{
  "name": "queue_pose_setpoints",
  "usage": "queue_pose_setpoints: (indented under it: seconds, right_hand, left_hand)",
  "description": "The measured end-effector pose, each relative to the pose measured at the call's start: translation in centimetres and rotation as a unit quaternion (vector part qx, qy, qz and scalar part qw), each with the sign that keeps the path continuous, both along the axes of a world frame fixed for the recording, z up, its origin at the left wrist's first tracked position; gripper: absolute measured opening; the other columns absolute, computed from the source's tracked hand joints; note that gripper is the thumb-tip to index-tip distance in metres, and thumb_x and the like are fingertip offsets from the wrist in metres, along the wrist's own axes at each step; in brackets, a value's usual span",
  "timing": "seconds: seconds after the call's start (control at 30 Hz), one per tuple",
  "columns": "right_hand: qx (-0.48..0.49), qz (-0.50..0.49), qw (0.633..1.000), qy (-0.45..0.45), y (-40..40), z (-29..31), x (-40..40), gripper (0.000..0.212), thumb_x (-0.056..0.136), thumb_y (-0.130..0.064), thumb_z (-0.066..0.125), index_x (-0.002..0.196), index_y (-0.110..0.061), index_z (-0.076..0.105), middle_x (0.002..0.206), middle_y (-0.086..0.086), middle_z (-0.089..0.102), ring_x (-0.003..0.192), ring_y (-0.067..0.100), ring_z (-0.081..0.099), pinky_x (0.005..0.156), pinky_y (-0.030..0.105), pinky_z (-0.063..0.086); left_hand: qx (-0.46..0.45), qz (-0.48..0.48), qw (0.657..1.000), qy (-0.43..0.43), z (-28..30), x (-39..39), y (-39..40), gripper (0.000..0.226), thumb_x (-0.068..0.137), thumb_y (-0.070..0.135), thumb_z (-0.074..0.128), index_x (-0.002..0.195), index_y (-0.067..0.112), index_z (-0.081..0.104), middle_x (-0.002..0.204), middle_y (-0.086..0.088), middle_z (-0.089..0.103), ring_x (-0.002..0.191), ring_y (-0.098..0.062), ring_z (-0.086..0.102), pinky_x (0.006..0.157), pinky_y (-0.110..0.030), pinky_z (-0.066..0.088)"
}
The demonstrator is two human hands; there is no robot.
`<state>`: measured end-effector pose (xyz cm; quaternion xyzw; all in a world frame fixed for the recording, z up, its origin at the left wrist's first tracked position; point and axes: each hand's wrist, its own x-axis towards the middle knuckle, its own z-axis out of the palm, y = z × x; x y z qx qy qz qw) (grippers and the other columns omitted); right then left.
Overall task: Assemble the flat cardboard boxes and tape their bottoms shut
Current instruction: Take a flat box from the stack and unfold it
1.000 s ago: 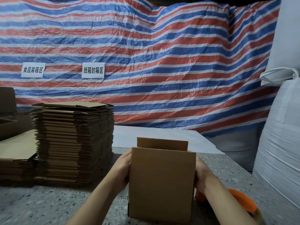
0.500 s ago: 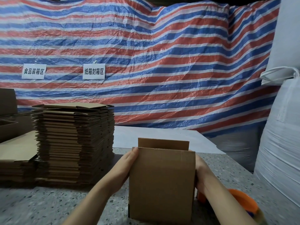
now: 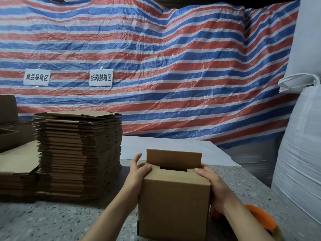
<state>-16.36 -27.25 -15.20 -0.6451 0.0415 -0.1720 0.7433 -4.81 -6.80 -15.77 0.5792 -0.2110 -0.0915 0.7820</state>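
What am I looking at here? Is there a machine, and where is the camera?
No machine: a person works bare-handed, filmed by a camera on their head looking forward and down. The left hand and right hand hold an upright cardboard box, pressing its side flaps inward; the far flap stands up. On the speckled table is a stack of flat cardboard boxes, and an orange tape dispenser lies behind the right wrist. A striped tarp hangs behind.
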Motion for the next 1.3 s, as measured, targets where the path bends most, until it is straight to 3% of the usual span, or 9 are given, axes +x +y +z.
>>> queue_pose_setpoints:
  seconds: [0.2,0.37,0.5,0.6,0.73,0.93,1.03,1.2,1.3]
  right_hand:
    - [0.013,0.018,0.999,-0.047,-0.1,0.0,0.2,0.057,0.083,-0.025,0.065,0.137,-0.041,0.054,0.128,0.011,0.068,0.108,0.032,0.071,0.078,0.039,0.060]
    - [-0.016,0.001,0.999,-0.049,-0.2,-0.3,0.1,0.063,0.081,-0.036,0.064,0.140,-0.054,0.048,0.161,0.006,0.029,0.139,0.022,0.043,0.093,0.037,0.051]
    - [0.024,0.013,0.997,-0.078,-0.2,-0.6,-0.1,0.045,0.085,-0.034,0.062,0.130,-0.040,0.063,0.140,-0.001,0.059,0.111,0.013,0.069,0.076,0.028,0.060]
    - [0.046,-0.001,0.996,-0.073,-0.3,-0.9,0.0,0.031,0.083,-0.035,0.064,0.100,-0.012,0.076,0.128,0.007,0.068,0.106,0.023,0.070,0.083,0.040,0.060]
    - [0.036,-0.034,0.998,-0.048,-0.1,-0.9,0.5,0.030,0.079,-0.038,0.067,0.077,-0.008,0.072,0.121,0.002,0.071,0.106,0.031,0.065,0.085,0.045,0.056]
    - [0.038,-0.040,0.997,-0.048,0.1,-0.8,0.5,0.029,0.077,-0.035,0.067,0.077,-0.007,0.070,0.119,0.001,0.072,0.104,0.031,0.065,0.078,0.040,0.055]
    - [0.032,-0.039,0.998,-0.041,0.1,-0.5,0.5,0.028,0.078,-0.033,0.067,0.078,-0.005,0.070,0.122,0.004,0.070,0.110,0.033,0.062,0.085,0.042,0.053]
    - [0.032,-0.039,0.998,-0.041,0.1,-0.4,0.4,0.032,0.080,-0.032,0.066,0.087,-0.001,0.070,0.125,0.010,0.068,0.109,0.034,0.062,0.084,0.040,0.053]
    - [0.041,-0.037,0.998,-0.029,0.2,-0.3,0.2,0.041,0.081,-0.033,0.066,0.099,0.004,0.069,0.122,0.019,0.067,0.101,0.036,0.064,0.074,0.038,0.057]
  left_hand:
    - [-0.017,-0.057,0.998,-0.019,0.1,0.0,0.2,0.044,0.098,0.012,0.049,0.125,0.046,0.051,0.121,0.016,0.061,0.098,-0.014,0.068,0.072,-0.028,0.054]
    - [-0.002,-0.025,1.000,0.009,0.2,-0.2,0.3,0.026,0.098,0.018,0.055,0.113,0.039,0.055,0.115,0.012,0.058,0.087,-0.017,0.068,0.057,-0.025,0.053]
    - [-0.001,-0.016,1.000,0.006,-0.2,-0.2,0.2,0.011,0.095,0.016,0.058,0.103,0.023,0.055,0.107,-0.005,0.062,0.079,-0.017,0.060,0.059,-0.030,0.048]
    - [0.016,-0.005,1.000,0.012,0.0,-0.4,0.2,0.007,0.093,0.019,0.061,0.095,0.019,0.054,0.095,-0.005,0.062,0.074,-0.016,0.056,0.059,-0.030,0.045]
    - [0.045,0.005,0.999,0.019,0.0,-0.4,0.3,0.010,0.093,0.023,0.062,0.089,0.019,0.054,0.081,-0.003,0.057,0.066,-0.014,0.051,0.054,-0.027,0.041]
    - [0.139,0.014,0.989,-0.045,1.1,-0.4,0.9,0.006,0.097,0.022,0.057,0.097,0.016,0.056,0.113,-0.001,0.061,0.088,-0.011,0.057,0.069,-0.026,0.046]
    - [0.291,0.070,0.934,-0.198,2.6,-0.2,1.6,0.003,0.098,0.026,0.055,0.100,0.026,0.058,0.135,0.017,0.047,0.120,-0.015,0.053,0.100,-0.037,0.046]
    - [0.424,0.088,0.772,-0.466,4.8,-2.8,-0.5,0.032,0.102,0.042,0.036,0.122,0.025,0.056,0.131,0.004,0.059,0.123,-0.018,0.051,0.098,-0.028,0.038]
    - [0.509,0.014,0.681,-0.526,4.3,-3.7,-2.0,0.059,0.099,0.062,0.020,0.148,0.034,0.036,0.156,0.010,0.035,0.143,-0.011,0.030,0.117,-0.037,0.022]
